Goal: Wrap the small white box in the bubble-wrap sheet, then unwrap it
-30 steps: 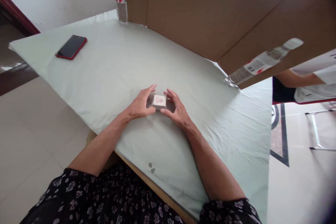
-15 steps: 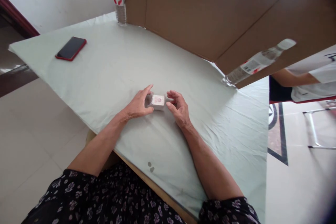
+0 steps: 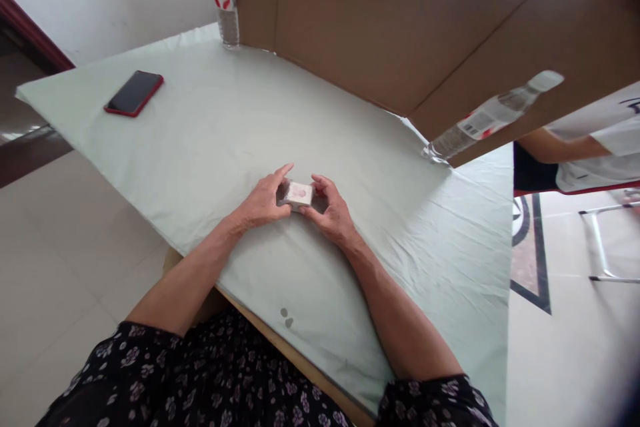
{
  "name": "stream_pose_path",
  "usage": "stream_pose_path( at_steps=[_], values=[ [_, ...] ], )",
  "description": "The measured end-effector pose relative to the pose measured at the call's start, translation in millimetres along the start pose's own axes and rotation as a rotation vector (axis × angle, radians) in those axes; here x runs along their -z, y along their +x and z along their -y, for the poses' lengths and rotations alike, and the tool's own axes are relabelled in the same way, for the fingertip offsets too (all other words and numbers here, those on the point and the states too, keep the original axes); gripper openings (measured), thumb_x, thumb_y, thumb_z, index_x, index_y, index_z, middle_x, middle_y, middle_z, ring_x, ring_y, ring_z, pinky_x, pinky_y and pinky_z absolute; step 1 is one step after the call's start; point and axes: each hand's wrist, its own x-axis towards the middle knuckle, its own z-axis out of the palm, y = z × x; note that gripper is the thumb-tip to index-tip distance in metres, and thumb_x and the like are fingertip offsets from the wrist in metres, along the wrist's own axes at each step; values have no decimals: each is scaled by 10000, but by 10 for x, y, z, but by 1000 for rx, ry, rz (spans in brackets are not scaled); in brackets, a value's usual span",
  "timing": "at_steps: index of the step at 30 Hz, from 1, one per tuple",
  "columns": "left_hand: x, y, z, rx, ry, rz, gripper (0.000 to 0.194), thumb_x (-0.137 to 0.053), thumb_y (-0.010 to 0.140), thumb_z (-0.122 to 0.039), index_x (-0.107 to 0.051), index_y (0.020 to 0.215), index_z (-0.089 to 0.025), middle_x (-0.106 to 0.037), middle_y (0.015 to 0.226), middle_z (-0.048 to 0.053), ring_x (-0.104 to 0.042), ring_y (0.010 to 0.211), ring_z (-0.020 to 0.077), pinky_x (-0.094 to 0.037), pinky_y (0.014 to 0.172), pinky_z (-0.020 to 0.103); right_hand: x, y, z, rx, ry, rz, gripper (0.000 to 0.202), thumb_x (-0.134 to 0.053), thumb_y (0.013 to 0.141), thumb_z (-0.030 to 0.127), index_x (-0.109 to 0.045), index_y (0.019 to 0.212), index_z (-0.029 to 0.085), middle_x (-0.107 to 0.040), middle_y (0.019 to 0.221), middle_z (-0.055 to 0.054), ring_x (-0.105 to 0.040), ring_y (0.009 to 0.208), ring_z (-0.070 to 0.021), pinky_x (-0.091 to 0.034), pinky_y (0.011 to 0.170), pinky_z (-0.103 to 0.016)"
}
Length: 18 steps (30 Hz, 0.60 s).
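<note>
A small white box (image 3: 301,194), wrapped in something clear with a faint reddish print on top, sits on the pale green tablecloth (image 3: 280,120). My left hand (image 3: 266,199) curves around its left end, thumb on the near side and fingers on the far side. From the right, my right hand (image 3: 332,209) meets the box, its thumb at the near right corner and its fingers by the far right corner. Both hands grip the box between them.
A red-cased phone (image 3: 134,93) lies at the far left. One water bottle (image 3: 225,3) stands by the cardboard panel (image 3: 345,20); another bottle (image 3: 493,119) appears tilted at the right. Two dark spots mark the cloth near the front edge. A person's arm (image 3: 563,147) shows beyond the panel.
My right hand has moved left and now touches the box, where before there was a gap. My left hand has hardly moved.
</note>
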Motion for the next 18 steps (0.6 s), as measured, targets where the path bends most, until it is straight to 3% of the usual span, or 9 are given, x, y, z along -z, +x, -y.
stream_pose_path(
  at_steps=[7,14,18],
  values=[
    [69,-27,-23,5,-49,72,975,-657,708,-309,-266,1591,-169,-546,1419,148,-465,1352,325,-372,1142,472,66,-24,48,13,53,59,732,-684,833,576,-445,1465,292,-602,1406,-126,-582,1266,-293,-450,1088,-504],
    [44,-15,-15,-32,7,65,961,-625,686,-268,-292,1582,-171,-591,1313,130,-517,1236,315,-410,1089,473,104,56,108,86,-53,-50,366,-625,907,523,-661,1191,295,-636,1371,-93,-566,1313,-286,-431,1114,-532],
    [20,2,6,-32,43,61,959,-608,693,-282,-283,1583,-129,-611,1253,145,-539,1167,305,-426,1054,477,178,176,230,201,-207,18,196,-651,917,422,-723,1047,294,-671,1334,-76,-591,1275,-289,-427,1090,-533]
  ],
)
